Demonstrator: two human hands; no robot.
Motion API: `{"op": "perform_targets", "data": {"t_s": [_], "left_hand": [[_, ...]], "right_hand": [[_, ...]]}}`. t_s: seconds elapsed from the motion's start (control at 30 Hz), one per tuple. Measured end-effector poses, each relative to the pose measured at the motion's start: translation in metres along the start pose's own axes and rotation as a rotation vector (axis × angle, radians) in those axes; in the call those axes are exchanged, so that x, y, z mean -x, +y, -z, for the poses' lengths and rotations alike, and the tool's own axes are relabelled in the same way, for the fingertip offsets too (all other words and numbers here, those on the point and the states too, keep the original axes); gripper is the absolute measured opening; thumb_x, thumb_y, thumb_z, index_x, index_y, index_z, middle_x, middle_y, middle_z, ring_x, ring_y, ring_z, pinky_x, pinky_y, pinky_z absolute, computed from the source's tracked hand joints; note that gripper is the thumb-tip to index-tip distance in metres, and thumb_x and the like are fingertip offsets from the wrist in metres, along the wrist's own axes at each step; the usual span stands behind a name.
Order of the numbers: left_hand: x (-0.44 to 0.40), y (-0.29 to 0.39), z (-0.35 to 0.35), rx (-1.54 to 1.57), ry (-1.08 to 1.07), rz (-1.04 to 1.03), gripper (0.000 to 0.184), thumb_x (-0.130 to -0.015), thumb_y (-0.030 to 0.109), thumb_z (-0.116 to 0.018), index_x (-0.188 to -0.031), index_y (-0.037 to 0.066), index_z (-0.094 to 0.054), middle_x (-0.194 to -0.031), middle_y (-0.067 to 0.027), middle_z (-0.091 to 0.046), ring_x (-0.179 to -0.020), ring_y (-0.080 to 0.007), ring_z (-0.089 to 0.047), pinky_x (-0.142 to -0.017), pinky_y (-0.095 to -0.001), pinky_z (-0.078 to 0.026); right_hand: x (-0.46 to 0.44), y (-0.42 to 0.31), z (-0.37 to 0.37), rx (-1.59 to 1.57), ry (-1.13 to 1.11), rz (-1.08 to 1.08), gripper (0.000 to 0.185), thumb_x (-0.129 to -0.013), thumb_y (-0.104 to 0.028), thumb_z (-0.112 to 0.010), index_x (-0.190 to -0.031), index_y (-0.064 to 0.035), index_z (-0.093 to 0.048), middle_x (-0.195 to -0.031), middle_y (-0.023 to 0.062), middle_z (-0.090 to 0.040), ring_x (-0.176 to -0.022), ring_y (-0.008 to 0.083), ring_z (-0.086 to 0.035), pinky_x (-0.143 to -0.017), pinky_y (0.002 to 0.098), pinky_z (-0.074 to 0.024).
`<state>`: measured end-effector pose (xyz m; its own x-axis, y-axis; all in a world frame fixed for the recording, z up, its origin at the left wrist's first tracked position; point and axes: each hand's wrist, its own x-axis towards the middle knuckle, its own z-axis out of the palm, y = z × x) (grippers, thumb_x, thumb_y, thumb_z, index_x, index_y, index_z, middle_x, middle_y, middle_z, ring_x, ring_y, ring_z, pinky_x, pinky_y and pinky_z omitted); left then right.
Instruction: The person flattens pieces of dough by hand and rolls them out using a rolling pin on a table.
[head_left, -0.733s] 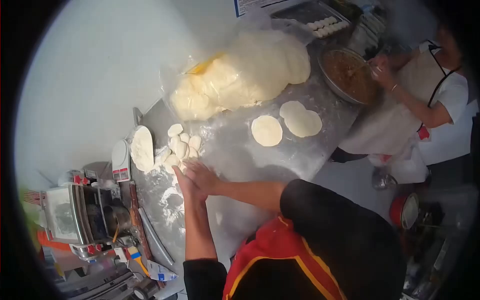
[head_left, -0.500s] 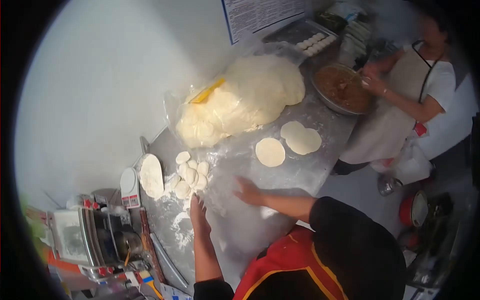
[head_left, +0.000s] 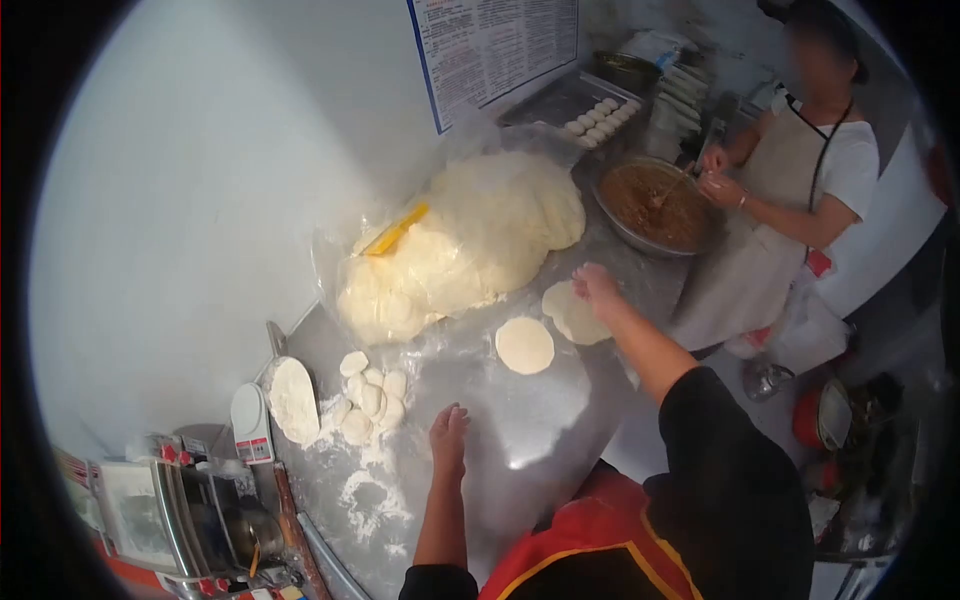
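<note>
My right hand (head_left: 596, 284) reaches to the far side of the work table, over the upper right edge of a flat dough round (head_left: 572, 318). Its fingers are curled together, and whatever may be in them is hidden. Another dough round (head_left: 525, 345) lies flat to the left. My left hand (head_left: 449, 432) hovers above the steel table, fingers loosely bent and apart from the dough, with nothing visible in it. Left of it is a cluster of small dough pieces (head_left: 372, 402) on scattered flour.
A large dough mass (head_left: 470, 235) under clear plastic carries a yellow scraper (head_left: 396, 230). A co-worker (head_left: 790, 170) stands by a bowl of brown filling (head_left: 650, 205). Beyond is a tray (head_left: 540, 112) of dough balls. A white scale (head_left: 250, 420) and rolling pin (head_left: 290, 510) are left.
My right hand has moved away and to the right, onto the dough round. My left hand has drawn back rightward from the small dough pieces. The view has shifted slightly.
</note>
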<state>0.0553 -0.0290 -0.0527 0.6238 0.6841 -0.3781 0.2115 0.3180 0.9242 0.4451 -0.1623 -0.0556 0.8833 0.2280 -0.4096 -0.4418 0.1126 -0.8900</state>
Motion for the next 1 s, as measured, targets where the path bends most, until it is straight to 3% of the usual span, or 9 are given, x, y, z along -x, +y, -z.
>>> {"op": "perform_targets", "data": {"t_s": [0.2, 0.3, 0.43, 0.53, 0.63, 0.67, 0.83, 0.93, 1.0], "left_hand": [[-0.081, 0.011, -0.088, -0.448, 0.101, -0.269, 0.037, -0.097, 0.024, -0.056, -0.121, -0.003, -0.061, -0.111, -0.0172, -0.068, -0.103, -0.0238, -0.065, -0.090, -0.0336, -0.049], [-0.102, 0.028, -0.138, -0.352, 0.093, -0.267, 0.035, -0.097, 0.024, -0.057, -0.119, -0.002, -0.063, -0.110, -0.0185, -0.069, -0.105, -0.0260, -0.065, -0.090, -0.0351, -0.050], [-0.128, 0.034, -0.166, -0.469, 0.135, -0.331, 0.035, -0.096, 0.023, -0.059, -0.120, -0.001, -0.062, -0.108, -0.0205, -0.068, -0.101, -0.0291, -0.066, -0.086, -0.0374, -0.052], [-0.134, 0.072, -0.192, -0.551, 0.235, -0.321, 0.043, -0.092, 0.020, -0.064, -0.130, 0.001, -0.055, -0.118, -0.0232, -0.063, -0.110, -0.0349, -0.061, -0.092, -0.0406, -0.049], [-0.157, 0.084, -0.209, -0.916, 0.324, -0.761, 0.063, -0.086, 0.019, -0.071, -0.141, 0.006, -0.043, -0.136, -0.0242, -0.049, -0.126, -0.0402, -0.048, -0.103, -0.0475, -0.041], [-0.162, 0.092, -0.216, -0.980, 0.320, -0.754, 0.069, -0.084, 0.021, -0.072, -0.143, 0.008, -0.040, -0.141, -0.0235, -0.044, -0.130, -0.0405, -0.043, -0.106, -0.0493, -0.036], [-0.188, 0.110, -0.240, -1.390, 0.230, -0.670, 0.086, -0.076, 0.030, -0.078, -0.148, 0.012, -0.033, -0.155, -0.0178, -0.027, -0.144, -0.0386, -0.023, -0.115, -0.0559, -0.021], [-0.209, 0.109, -0.248, -1.506, 0.161, -0.698, 0.085, -0.076, 0.032, -0.077, -0.148, 0.013, -0.035, -0.156, -0.0136, -0.026, -0.146, -0.0372, -0.019, -0.117, -0.0557, -0.019], [-0.229, 0.102, -0.251, -1.537, 0.159, -0.732, 0.078, -0.078, 0.030, -0.075, -0.144, 0.012, -0.039, -0.156, -0.0122, -0.027, -0.146, -0.0367, -0.020, -0.117, -0.0562, -0.019]], "right_hand": [[-0.150, -0.068, -0.059, -0.292, -0.138, -0.150, 0.022, -0.086, -0.018, -0.072, -0.099, -0.0049, -0.059, -0.087, 0.0078, -0.064, -0.074, 0.0194, -0.062, -0.057, 0.0272, -0.0516], [-0.182, -0.086, -0.085, -0.345, -0.120, -0.191, 0.020, -0.086, -0.019, -0.073, -0.093, -0.0050, -0.060, -0.081, 0.0062, -0.063, -0.068, 0.0174, -0.059, -0.053, 0.0265, -0.0482], [-0.203, -0.116, -0.102, -0.149, -0.173, -0.126, 0.018, -0.088, -0.013, -0.068, -0.085, -0.0019, -0.056, -0.075, 0.0074, -0.059, -0.055, 0.0161, -0.053, -0.043, 0.0280, -0.0370], [-0.223, -0.106, -0.091, -0.248, -0.291, -0.062, 0.013, -0.089, -0.012, -0.066, -0.086, -0.0051, -0.056, -0.075, 0.0047, -0.058, -0.056, 0.0141, -0.051, -0.043, 0.0265, -0.0358], [-0.211, -0.062, -0.046, -0.446, -0.356, -0.087, 0.008, -0.090, -0.011, -0.063, -0.090, -0.0085, -0.055, -0.074, 0.0020, -0.055, -0.058, 0.0124, -0.052, -0.044, 0.0249, -0.0376], [-0.194, -0.049, -0.032, -0.474, -0.343, -0.108, 0.007, -0.090, -0.011, -0.062, -0.091, -0.0099, -0.055, -0.074, 0.0010, -0.054, -0.058, 0.0119, -0.051, -0.045, 0.0244, -0.0385], [-0.165, -0.014, 0.014, -0.361, -0.216, -0.407, 0.006, -0.092, -0.014, -0.060, -0.092, -0.0103, -0.055, -0.072, 0.0011, -0.055, -0.059, 0.0120, -0.053, -0.045, 0.0246, -0.0406], [-0.160, -0.016, 0.024, -0.061, -0.290, -0.282, 0.009, -0.094, -0.018, -0.058, -0.092, -0.0091, -0.057, -0.071, 0.0029, -0.058, -0.062, 0.0122, -0.056, -0.048, 0.0255, -0.0435], [-0.153, -0.037, 0.030, 0.376, -0.464, -0.191, 0.014, -0.095, -0.020, -0.056, -0.095, -0.0058, -0.058, -0.074, 0.0067, -0.062, -0.066, 0.0159, -0.061, -0.053, 0.0299, -0.0470]]}}
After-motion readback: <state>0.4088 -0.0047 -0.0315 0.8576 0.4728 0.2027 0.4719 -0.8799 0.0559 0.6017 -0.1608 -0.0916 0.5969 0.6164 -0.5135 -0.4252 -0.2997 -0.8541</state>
